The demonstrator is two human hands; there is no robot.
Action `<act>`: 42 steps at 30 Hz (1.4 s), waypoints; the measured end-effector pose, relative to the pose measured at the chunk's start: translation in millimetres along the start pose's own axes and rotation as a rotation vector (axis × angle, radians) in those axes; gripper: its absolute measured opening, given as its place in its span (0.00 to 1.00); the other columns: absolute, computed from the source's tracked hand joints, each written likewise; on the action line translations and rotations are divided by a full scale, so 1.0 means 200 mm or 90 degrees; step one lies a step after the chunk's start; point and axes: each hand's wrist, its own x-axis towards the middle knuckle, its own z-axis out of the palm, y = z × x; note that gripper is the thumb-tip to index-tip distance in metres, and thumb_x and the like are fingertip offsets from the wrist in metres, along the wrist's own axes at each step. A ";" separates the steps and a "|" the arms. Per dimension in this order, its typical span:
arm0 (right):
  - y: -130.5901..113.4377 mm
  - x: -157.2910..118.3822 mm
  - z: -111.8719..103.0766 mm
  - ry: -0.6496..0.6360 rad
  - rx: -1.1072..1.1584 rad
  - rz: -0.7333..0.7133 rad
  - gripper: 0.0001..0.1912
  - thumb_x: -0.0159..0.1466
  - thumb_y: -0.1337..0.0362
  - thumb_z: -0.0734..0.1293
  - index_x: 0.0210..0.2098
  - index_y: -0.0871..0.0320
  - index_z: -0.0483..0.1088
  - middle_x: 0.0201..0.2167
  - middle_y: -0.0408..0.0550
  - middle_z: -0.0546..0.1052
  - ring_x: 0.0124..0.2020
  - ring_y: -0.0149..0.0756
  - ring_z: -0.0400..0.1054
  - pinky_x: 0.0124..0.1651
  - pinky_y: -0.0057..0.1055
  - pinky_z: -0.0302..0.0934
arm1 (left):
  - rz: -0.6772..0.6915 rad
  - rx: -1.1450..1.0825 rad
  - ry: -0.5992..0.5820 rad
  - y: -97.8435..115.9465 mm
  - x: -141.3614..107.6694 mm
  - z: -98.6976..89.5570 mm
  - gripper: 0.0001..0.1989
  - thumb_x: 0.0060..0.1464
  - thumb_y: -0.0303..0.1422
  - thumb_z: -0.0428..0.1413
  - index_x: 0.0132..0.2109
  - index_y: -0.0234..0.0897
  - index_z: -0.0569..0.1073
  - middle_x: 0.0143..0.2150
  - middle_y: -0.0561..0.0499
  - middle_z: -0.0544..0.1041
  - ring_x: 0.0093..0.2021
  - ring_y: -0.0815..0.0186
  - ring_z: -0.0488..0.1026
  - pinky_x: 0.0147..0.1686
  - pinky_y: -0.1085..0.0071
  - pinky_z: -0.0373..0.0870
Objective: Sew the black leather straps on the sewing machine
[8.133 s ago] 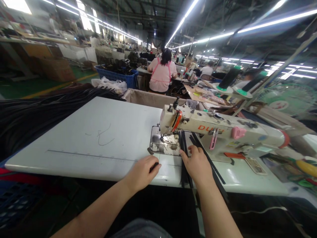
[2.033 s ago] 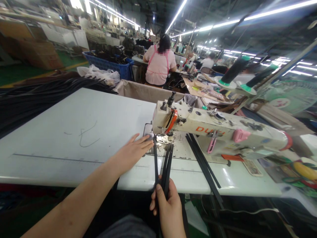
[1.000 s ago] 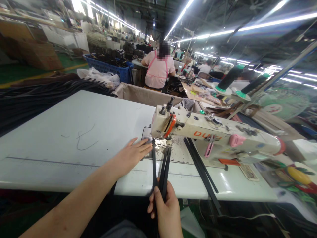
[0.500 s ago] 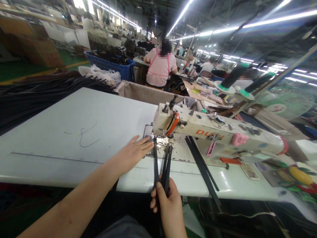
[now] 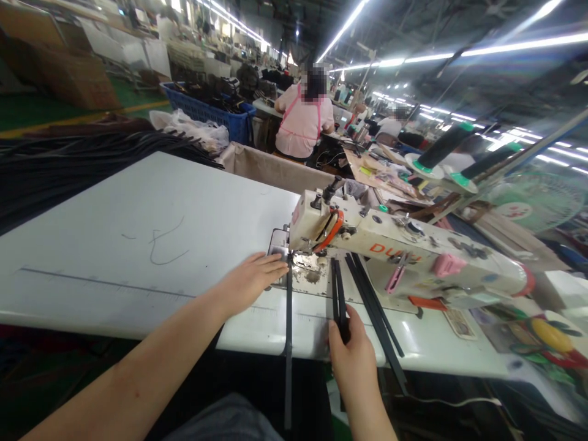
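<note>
A sewing machine (image 5: pixel 358 233) stands on the white table. One black strip (image 5: pixel 289 331) runs from under its needle area, over the table's front edge, and hangs down. My left hand (image 5: pixel 260 275) lies flat with fingers spread, its fingertips beside the strip's upper end at the needle plate. To the right, my right hand (image 5: pixel 351 343) is closed round a pair of black strips (image 5: pixel 339 294) near the table's front edge. More black strips (image 5: pixel 372 300) lie slanting over the edge, right of that hand.
Pink snips (image 5: pixel 395 275) rest against the machine arm. Dark strips (image 5: pixel 82 165) are heaped at the left behind the table (image 5: pixel 114 214). Beyond are a blue basket (image 5: pixel 206 113) and a seated person (image 5: pixel 301 122). Thread cones (image 5: pixel 445 147) stand at the right.
My right hand has moved right with a pair of strips, away from the single strip, which it has let go and which now hangs straight. My left hand has barely moved.
</note>
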 end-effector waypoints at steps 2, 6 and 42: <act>-0.01 0.04 0.00 0.084 -0.141 -0.154 0.22 0.67 0.56 0.65 0.57 0.60 0.72 0.43 0.62 0.80 0.43 0.55 0.75 0.45 0.51 0.70 | -0.001 -0.017 0.009 -0.01 0.00 0.01 0.39 0.56 0.12 0.44 0.70 0.43 0.70 0.72 0.50 0.70 0.75 0.60 0.61 0.72 0.53 0.56; -0.17 0.09 0.03 0.137 -0.272 -0.402 0.11 0.73 0.62 0.63 0.49 0.57 0.76 0.41 0.57 0.79 0.42 0.48 0.73 0.47 0.44 0.65 | -0.004 -0.036 0.039 -0.03 0.00 0.04 0.40 0.53 0.11 0.45 0.68 0.43 0.72 0.70 0.51 0.73 0.73 0.59 0.64 0.71 0.51 0.59; -0.42 0.44 0.24 0.376 -0.593 -0.789 0.07 0.70 0.66 0.65 0.43 0.53 0.77 0.22 0.40 0.70 0.31 0.36 0.65 0.40 0.42 0.49 | 0.007 -0.081 0.132 -0.01 0.04 0.02 0.23 0.59 0.16 0.52 0.56 0.39 0.79 0.59 0.48 0.82 0.65 0.59 0.73 0.63 0.59 0.66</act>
